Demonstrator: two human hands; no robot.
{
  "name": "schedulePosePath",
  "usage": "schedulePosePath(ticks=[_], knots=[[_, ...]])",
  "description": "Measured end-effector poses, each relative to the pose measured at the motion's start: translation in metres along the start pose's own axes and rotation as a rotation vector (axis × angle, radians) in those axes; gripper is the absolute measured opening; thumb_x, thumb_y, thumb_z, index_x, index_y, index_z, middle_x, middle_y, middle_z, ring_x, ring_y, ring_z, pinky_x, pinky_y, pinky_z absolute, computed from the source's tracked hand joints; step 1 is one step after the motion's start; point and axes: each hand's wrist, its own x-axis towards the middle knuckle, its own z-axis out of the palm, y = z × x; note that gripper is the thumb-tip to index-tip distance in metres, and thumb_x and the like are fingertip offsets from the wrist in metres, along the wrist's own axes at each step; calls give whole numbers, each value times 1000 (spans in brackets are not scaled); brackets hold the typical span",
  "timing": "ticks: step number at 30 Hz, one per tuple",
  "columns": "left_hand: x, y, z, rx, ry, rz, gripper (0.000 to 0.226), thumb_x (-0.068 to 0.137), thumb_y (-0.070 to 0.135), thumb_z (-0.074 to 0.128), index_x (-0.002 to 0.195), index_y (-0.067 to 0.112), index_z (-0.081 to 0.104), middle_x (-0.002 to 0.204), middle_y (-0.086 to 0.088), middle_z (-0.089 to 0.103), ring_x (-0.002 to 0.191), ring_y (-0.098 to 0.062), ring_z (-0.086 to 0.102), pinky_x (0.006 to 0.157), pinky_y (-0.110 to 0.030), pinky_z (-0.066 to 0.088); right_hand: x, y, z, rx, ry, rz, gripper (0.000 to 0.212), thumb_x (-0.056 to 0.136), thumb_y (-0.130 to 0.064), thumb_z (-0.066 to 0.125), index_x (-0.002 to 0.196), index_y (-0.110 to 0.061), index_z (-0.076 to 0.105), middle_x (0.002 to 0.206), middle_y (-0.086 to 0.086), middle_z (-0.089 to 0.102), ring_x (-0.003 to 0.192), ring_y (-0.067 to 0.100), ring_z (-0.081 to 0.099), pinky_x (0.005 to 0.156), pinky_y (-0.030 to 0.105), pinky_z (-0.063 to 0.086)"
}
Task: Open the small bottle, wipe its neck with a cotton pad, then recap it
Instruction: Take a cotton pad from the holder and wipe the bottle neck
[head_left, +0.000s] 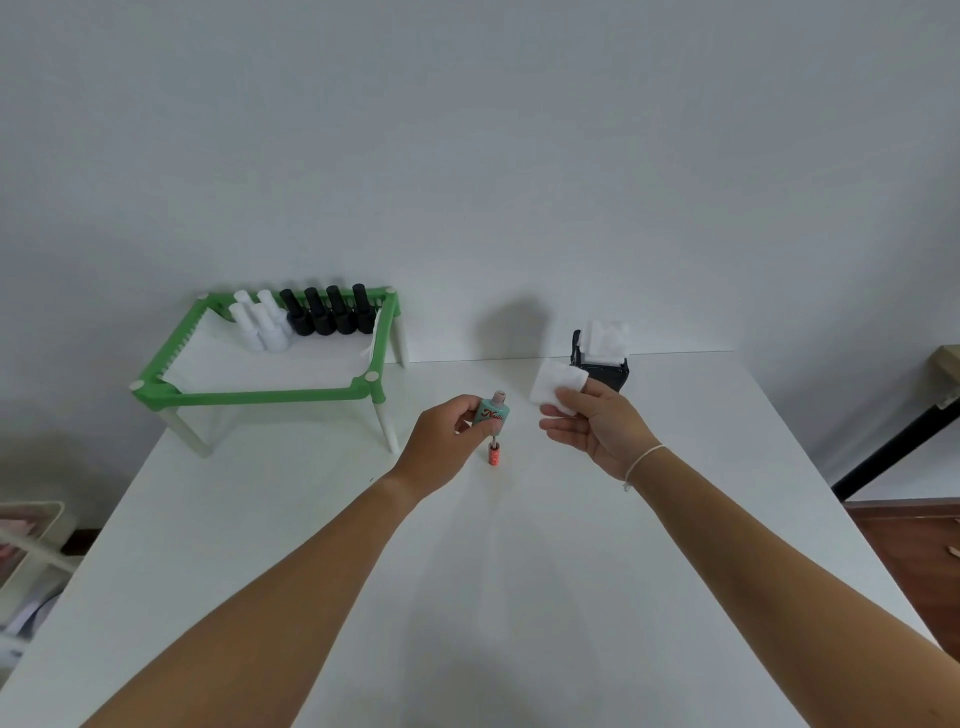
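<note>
Eight bottles (304, 318) fill the green rack (249, 395); black pad box (602, 364) behind hands.

Bare forearms, white wrist string (644, 460)

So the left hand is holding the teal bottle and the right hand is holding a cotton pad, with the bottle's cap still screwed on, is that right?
Not quite. The cap is off: the head view shows it, with its brush stem, just below the teal bottle, whose bare neck is exposed. The rest stands: the left hand holds the bottle and the right hand holds a cotton pad.
</note>
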Motion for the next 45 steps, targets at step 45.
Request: schedulePosePath(ticks=[45], knots=[[3, 10, -3, -37, -43, -17, 22, 88, 21, 57, 105, 8, 61, 90, -2, 62, 74, -6, 54, 65, -14, 46, -13, 5, 28, -171, -94, -250, 37, 85, 13, 38, 113, 4, 59, 99, 7, 66, 90, 18, 65, 78, 21, 57]])
